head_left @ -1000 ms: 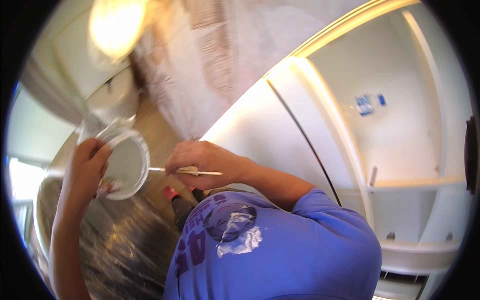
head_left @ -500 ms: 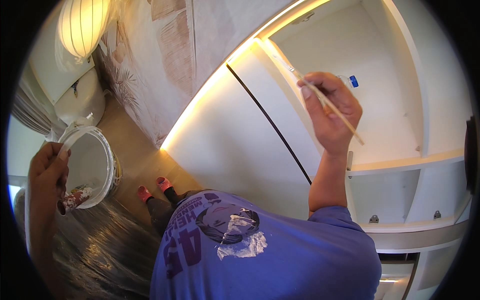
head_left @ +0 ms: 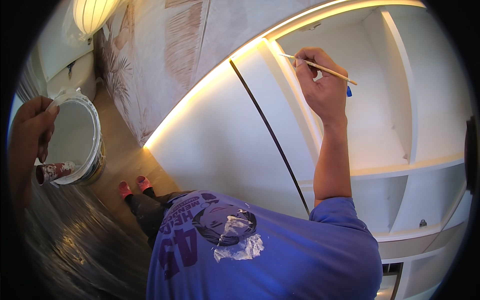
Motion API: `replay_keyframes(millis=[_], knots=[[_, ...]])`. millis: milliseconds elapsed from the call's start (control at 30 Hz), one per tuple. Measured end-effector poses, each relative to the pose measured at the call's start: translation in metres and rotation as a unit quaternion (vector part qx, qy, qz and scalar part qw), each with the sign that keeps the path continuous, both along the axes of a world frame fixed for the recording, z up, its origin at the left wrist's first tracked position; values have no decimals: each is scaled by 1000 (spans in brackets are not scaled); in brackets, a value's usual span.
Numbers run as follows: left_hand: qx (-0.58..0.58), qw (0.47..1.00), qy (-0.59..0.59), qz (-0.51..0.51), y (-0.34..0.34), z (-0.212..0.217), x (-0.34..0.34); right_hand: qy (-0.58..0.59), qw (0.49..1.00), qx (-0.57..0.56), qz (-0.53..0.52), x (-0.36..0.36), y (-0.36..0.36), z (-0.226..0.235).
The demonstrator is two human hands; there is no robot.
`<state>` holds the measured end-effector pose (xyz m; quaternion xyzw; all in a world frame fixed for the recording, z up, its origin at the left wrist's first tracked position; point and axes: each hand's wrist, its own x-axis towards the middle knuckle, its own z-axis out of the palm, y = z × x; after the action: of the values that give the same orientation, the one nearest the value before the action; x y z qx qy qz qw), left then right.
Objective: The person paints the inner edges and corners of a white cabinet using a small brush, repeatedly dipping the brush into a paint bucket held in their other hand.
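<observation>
Right hand (head_left: 324, 95) pinching a slender wooden-handled paintbrush (head_left: 334, 74) near the left edge of an open white cabinet (head_left: 370, 130); left hand (head_left: 32, 122) gripping a round, white-rimmed bucket (head_left: 96, 127).

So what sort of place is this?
Probably a room in a home: there's a glowing lantern-like lamp, a wall with a palm-like leaf pattern, and white built-in shelving.

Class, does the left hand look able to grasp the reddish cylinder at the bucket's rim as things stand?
Probably yes: nothing visible blocks the reddish cylinder near the left hand, though that hand grips the bucket and may need to let go.
</observation>
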<state>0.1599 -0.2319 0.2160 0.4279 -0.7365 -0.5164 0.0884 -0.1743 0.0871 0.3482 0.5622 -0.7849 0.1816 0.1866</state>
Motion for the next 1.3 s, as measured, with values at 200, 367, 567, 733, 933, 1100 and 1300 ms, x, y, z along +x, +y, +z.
replay_keyframes(millis=[200,367,567,733,933,1100,1300], knots=[[0,1000,-21,-1,-1,-3,-4,19,1000,22,-3,0,-6,-3],[33,999,-32,-20,0,6,2,21,999,31,-10,-1,-7,-3],[47,998,-49,0,0,7,2,40,998,51,-7,1,-12,-1],[42,997,-61,6,4,11,2,44,997,60,-7,0,-16,-1],[36,998,-51,-11,-2,5,-3,22,998,62,-10,-6,-14,-1],[27,999,-44,13,1,3,-6,18,996,81,-38,-2,-13,1],[30,998,-52,5,3,2,-7,21,997,71,-10,-4,-13,0]])
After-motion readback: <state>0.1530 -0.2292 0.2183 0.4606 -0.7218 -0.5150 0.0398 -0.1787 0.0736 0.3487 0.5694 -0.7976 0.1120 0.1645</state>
